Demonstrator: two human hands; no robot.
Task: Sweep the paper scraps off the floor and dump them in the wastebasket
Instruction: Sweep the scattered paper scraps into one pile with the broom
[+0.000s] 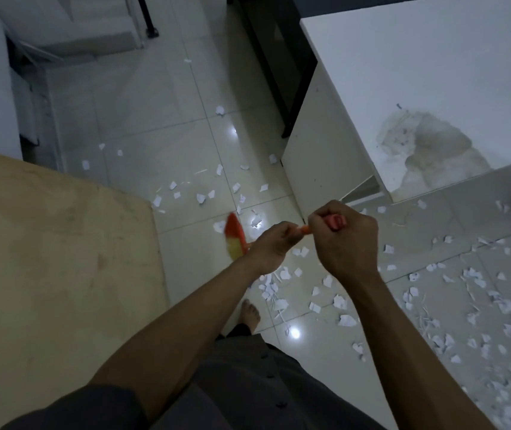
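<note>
Floor (142,125) of glossy pale tiles in a dim room, paper scraps (477,287) strewn thickest to my right, wooden bench (46,243) left, stained white bench (418,72) right, my left hand (271,246) and right hand (344,243) both clenched round the orange broom (235,234), its blurred head just beside the wooden bench.

White table (434,72) on the right, matte top, plain side panel facing left. Brown-grey stain (434,153) on the top, running to the near edge close to the near-left corner, with small dark specks beside it. Scuffed light plywood tabletop (55,259) on the left. Black frame (279,72) behind the white table's far-left corner. White furniture (71,29) far left, type unclear.
</note>
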